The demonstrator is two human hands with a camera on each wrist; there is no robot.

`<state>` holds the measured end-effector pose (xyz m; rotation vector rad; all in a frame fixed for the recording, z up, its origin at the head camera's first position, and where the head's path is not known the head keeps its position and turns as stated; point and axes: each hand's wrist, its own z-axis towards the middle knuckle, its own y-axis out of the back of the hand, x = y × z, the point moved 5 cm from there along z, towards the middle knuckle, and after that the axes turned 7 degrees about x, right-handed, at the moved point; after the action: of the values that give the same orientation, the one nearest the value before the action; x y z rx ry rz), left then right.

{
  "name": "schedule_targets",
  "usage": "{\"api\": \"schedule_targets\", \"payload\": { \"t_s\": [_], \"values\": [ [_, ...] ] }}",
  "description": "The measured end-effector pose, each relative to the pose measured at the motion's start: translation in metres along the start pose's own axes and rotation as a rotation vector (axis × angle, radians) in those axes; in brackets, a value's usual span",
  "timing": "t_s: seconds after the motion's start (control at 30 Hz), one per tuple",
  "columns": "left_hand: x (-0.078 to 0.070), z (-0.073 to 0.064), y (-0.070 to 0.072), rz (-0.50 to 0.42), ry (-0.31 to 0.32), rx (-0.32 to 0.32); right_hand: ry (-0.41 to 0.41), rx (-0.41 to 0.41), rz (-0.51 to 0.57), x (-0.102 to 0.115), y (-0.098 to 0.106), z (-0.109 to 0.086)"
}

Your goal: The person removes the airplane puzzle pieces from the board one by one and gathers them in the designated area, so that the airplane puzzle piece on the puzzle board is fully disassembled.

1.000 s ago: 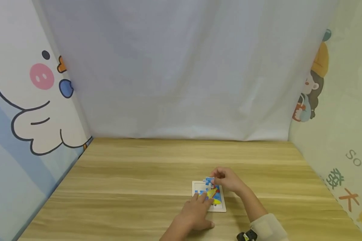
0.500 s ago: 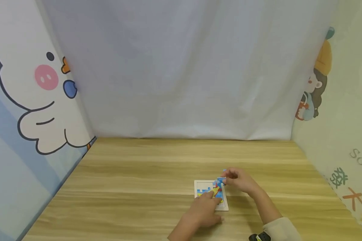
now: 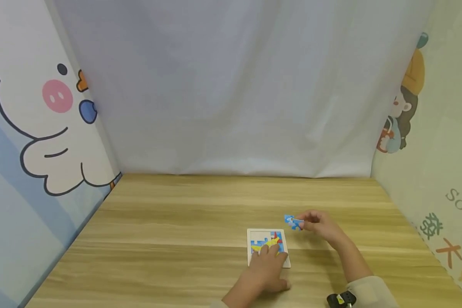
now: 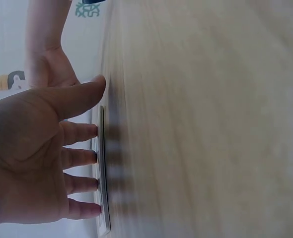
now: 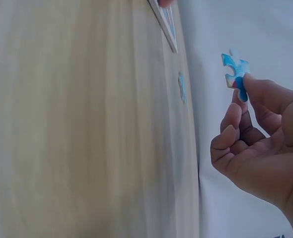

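A small jigsaw puzzle in a white frame (image 3: pixel 249 239) lies on the table, showing blue, yellow and red pieces and a bare pale area at its upper left. My left hand (image 3: pixel 267 265) rests on its near part, fingers straight and spread, their tips on the puzzle in the left wrist view. Between thumb and fingers, my right hand (image 5: pixel 260 129) pinches a mostly blue puzzle piece (image 5: pixel 241 73), held up off the table to the right of the frame. Another puzzle piece (image 5: pixel 182 88) lies flat on the table beyond the frame, overlapped by the held one in the head view.
The wood-grain table (image 3: pixel 177 222) reaches back to a pale curtain (image 3: pixel 231 107). Printed cartoon walls stand at left and right. A black device (image 3: pixel 342 299) is strapped at the right wrist, below the light sleeve (image 3: pixel 371 291).
My right hand has carried the pinched piece from over the top of the puzzle away to the right, baring that part of the frame. My left hand has stayed on the puzzle.
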<state>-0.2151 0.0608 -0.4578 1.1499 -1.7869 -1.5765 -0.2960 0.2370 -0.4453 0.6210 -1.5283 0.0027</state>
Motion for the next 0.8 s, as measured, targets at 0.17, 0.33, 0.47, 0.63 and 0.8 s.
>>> {"api": "schedule_targets", "payload": {
  "t_s": [0.17, 0.33, 0.47, 0.63, 0.8],
  "values": [
    [-0.001, -0.003, 0.0, 0.008, 0.015, 0.038, -0.01, -0.045, 0.003, -0.007, 0.015, -0.002],
    [0.0, -0.002, -0.003, 0.02, 0.013, 0.043, -0.013, -0.058, 0.018, -0.013, 0.025, -0.003],
    [0.001, -0.003, -0.003, 0.015, 0.011, 0.036, -0.018, -0.063, 0.011, -0.018, 0.029, 0.0],
    [0.001, -0.004, -0.004, 0.013, 0.002, 0.046, -0.059, -0.077, -0.01, -0.022, 0.036, 0.004],
    [0.002, -0.003, -0.006, 0.017, 0.013, 0.064, -0.086, -0.043, -0.08, -0.024, 0.041, 0.009]
  ]
}}
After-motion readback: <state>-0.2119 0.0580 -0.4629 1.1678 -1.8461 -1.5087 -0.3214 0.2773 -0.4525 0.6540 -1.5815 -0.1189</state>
